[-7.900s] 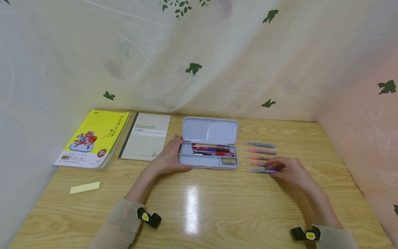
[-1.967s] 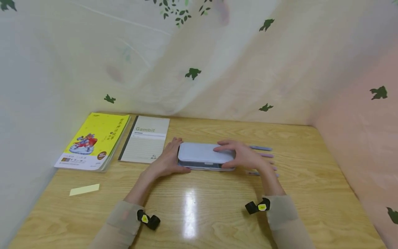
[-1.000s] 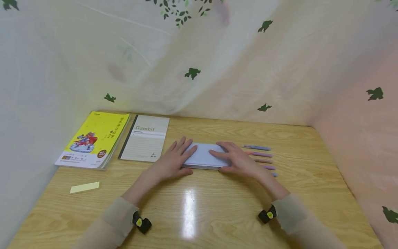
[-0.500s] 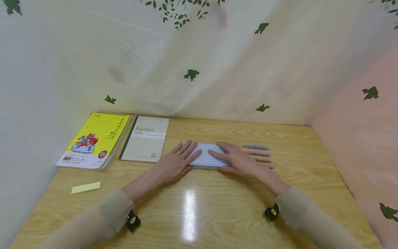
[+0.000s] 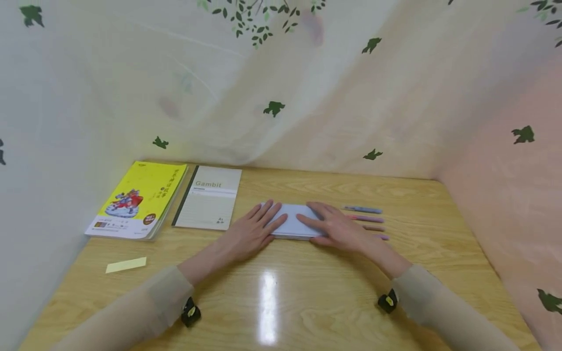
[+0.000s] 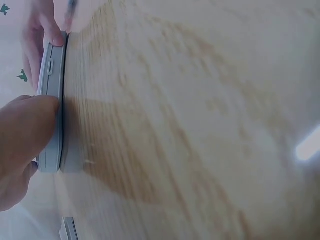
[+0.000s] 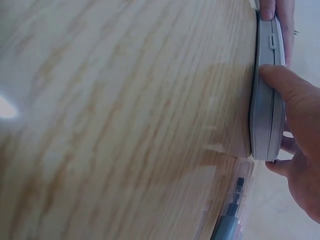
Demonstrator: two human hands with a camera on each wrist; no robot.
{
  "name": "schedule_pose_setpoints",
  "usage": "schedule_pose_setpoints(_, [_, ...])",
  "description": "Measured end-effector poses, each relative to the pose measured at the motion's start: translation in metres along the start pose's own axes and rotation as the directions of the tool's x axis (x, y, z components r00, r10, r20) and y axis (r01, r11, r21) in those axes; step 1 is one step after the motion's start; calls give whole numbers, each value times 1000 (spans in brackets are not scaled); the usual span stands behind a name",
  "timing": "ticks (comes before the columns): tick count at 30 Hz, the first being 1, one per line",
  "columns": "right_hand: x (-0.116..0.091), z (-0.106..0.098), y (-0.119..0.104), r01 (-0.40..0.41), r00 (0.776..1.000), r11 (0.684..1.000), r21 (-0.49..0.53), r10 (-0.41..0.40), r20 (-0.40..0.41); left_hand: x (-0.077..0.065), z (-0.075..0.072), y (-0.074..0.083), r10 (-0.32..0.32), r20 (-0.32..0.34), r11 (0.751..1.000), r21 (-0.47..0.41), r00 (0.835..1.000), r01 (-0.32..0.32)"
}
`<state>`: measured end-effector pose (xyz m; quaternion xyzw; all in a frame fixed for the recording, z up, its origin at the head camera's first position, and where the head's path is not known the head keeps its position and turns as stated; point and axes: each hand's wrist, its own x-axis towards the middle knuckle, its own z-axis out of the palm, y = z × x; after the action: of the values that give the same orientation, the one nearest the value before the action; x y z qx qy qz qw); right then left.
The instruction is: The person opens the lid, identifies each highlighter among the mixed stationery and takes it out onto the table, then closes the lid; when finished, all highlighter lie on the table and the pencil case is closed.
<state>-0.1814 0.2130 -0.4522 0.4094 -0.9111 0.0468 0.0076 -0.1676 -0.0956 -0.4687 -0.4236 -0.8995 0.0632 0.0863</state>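
Note:
A pale blue pencil case (image 5: 291, 224) lies on the wooden table with its lid down; its front catch faces me in both wrist views. My left hand (image 5: 250, 234) grips its left end, fingers across the lid and thumb against the front side. At the other end my right hand (image 5: 340, 226) holds it likewise, fingers spread over the lid and thumb at the front edge. The pencil case's contents are hidden. Right of it lie several capped pens in a column, topped by a blue one (image 5: 366, 210). A pen with a clear cap (image 7: 227, 222) shows near the case in the right wrist view.
A yellow book (image 5: 145, 195) and a white notebook (image 5: 208, 197) lie at the back left. A pale yellow strip (image 5: 126, 264) is stuck on the table in front of the book. A printed curtain (image 5: 219, 97) encloses the back and sides.
Earlier the pencil case stood open with pens inside and my right hand was at the pens. The lid has since come down, and my left hand has moved from its left end onto the lid.

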Motion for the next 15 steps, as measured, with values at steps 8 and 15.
schedule_pose_setpoints(8, [-3, -1, -1, -6, 1000, 1000, 24, 6, 5, 0, 0, 2, -1, 2, 1000, -8, 1000, 1])
schedule_pose_setpoints(15, [-1, -1, 0, 3, 1000, 1000, 27, -3, 5, -1, -1, 1, -7, 5, 1000, -6, 1000, 7])
